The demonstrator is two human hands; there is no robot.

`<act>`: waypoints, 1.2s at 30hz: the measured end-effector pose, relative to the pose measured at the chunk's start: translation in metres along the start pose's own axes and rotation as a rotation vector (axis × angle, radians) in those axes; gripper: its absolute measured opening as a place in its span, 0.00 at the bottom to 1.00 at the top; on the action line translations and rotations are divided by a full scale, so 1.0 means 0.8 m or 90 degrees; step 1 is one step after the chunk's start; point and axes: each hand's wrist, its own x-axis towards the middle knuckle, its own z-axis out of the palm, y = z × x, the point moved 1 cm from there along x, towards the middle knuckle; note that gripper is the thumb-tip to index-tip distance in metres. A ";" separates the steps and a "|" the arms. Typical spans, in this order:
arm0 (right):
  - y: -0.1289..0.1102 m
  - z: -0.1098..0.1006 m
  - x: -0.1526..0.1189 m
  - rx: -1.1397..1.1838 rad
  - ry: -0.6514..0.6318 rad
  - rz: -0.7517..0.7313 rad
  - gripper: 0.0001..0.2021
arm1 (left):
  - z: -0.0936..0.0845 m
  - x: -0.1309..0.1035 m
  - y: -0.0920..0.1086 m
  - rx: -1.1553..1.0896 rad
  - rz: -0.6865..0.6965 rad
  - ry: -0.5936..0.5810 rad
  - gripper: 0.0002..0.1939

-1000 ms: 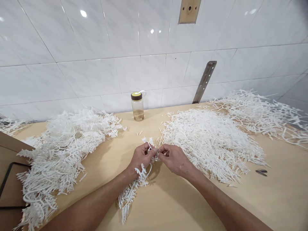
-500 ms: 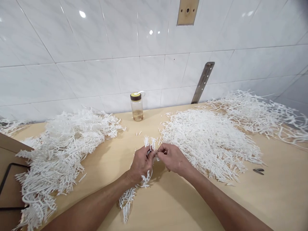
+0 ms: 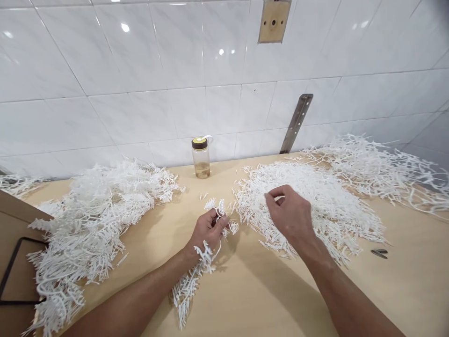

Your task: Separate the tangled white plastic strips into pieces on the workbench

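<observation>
The left hand (image 3: 208, 230) pinched a white sprig (image 3: 221, 207) over the table (image 3: 224, 285), seemingly to steady it, while the right hand (image 3: 293, 213) hung curled above the nearer right-hand pile (image 3: 336, 220), whether gripping a piece I couldn't tell.

The left grip (image 3: 209, 230) hides part of a white sprig (image 3: 206, 256); the right grip's (image 3: 293, 213) contents (too small) are unclear; the left edge crops a brown panel (image 3: 21, 220).
</observation>
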 end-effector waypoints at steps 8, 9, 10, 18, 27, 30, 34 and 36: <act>-0.018 0.016 -0.023 0.145 -0.293 -0.119 0.14 | -0.002 0.005 0.004 -0.082 -0.072 -0.022 0.22; -0.023 0.021 -0.031 0.162 -0.345 -0.137 0.13 | -0.002 0.006 0.004 -0.083 -0.070 -0.018 0.22; -0.028 0.026 -0.037 0.170 -0.378 -0.150 0.13 | -0.003 0.007 0.003 -0.086 -0.069 -0.014 0.22; -0.032 0.039 -0.049 0.149 -0.413 -0.129 0.10 | -0.004 0.010 -0.001 -0.094 -0.070 -0.014 0.23; -0.031 0.048 -0.055 0.117 -0.363 -0.178 0.09 | -0.004 0.009 0.003 -0.109 -0.107 -0.022 0.24; -0.034 0.048 -0.056 0.113 -0.358 -0.149 0.08 | -0.003 0.008 0.005 -0.099 -0.115 -0.018 0.24; -0.037 0.051 -0.061 0.089 -0.353 -0.157 0.06 | -0.004 0.006 0.005 -0.061 -0.110 -0.004 0.23; -0.037 0.054 -0.065 0.074 -0.360 -0.169 0.06 | -0.004 0.005 0.005 -0.034 -0.102 0.005 0.21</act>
